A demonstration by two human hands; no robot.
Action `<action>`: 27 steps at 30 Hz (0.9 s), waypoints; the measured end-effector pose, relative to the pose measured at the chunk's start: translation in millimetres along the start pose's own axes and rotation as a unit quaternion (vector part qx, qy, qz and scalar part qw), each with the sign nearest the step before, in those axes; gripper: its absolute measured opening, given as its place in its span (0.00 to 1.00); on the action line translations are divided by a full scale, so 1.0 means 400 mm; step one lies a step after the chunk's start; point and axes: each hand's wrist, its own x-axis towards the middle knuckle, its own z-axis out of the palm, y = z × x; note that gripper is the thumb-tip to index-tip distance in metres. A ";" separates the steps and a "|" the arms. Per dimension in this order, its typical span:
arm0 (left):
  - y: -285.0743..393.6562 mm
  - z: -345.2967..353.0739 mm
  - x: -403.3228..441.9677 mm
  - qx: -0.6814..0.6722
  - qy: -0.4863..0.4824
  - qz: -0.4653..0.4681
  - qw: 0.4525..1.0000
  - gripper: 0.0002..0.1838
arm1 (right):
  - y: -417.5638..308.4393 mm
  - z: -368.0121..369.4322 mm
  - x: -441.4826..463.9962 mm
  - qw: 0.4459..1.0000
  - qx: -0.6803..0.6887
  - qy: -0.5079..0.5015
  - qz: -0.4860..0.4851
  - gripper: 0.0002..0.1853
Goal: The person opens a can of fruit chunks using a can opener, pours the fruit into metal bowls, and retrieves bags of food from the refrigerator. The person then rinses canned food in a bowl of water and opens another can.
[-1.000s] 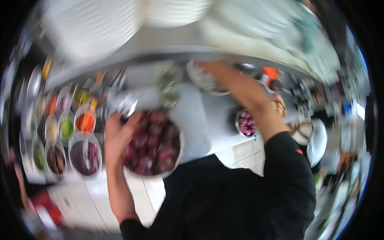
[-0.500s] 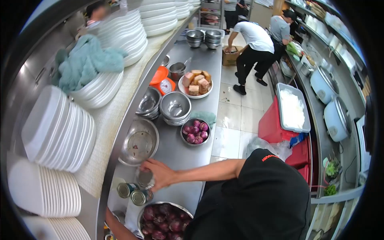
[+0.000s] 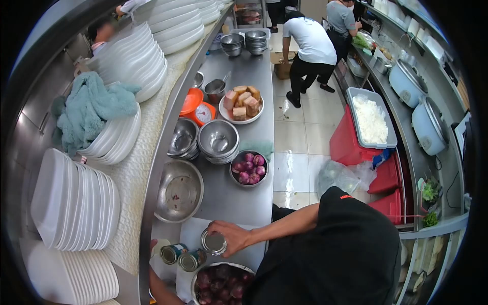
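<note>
My right hand (image 3: 231,238) is wrapped round a tin can (image 3: 213,242) with a silvery top, above a flat white board or sheet (image 3: 195,230). Two more cans, a labelled one (image 3: 173,252) and one beside it (image 3: 192,261), stand just left of it. A metal bowl of red onions (image 3: 223,285) sits directly below the held can in the view. My left hand (image 3: 153,246) shows only in part under the shelf edge, next to a pale container (image 3: 160,250). Its fingers are hidden, so its grip is unclear.
Along the counter are an empty steel basin (image 3: 179,191), stacked metal bowls (image 3: 218,140), peeled onions (image 3: 248,169), an orange scale (image 3: 203,113) and a plate of meat chunks (image 3: 241,104). A shelf with white plates (image 3: 76,201) overhangs the left. Co-workers (image 3: 310,46) occupy the aisle.
My right hand has moved the can rightward and slightly down, away from the basin and the other cans. The whole view has shifted a little. The co-worker in white still bends over a box.
</note>
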 end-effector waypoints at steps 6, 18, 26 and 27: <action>-0.020 0.033 0.063 0.011 -0.118 -0.164 0.979 0.38 | 0.023 0.005 -0.014 0.999 0.002 -0.011 -0.044 0.41; -0.119 0.045 0.040 0.033 -0.027 -0.068 0.997 0.34 | 0.041 0.007 -0.039 0.997 -0.016 -0.043 -0.065 0.47; -0.064 0.014 0.095 0.070 0.025 -0.006 0.997 0.35 | 0.058 0.007 -0.041 0.996 0.000 -0.040 -0.077 0.46; -0.049 0.008 0.111 0.074 0.031 0.008 0.997 0.35 | 0.062 0.007 -0.039 0.995 0.004 -0.036 -0.092 0.47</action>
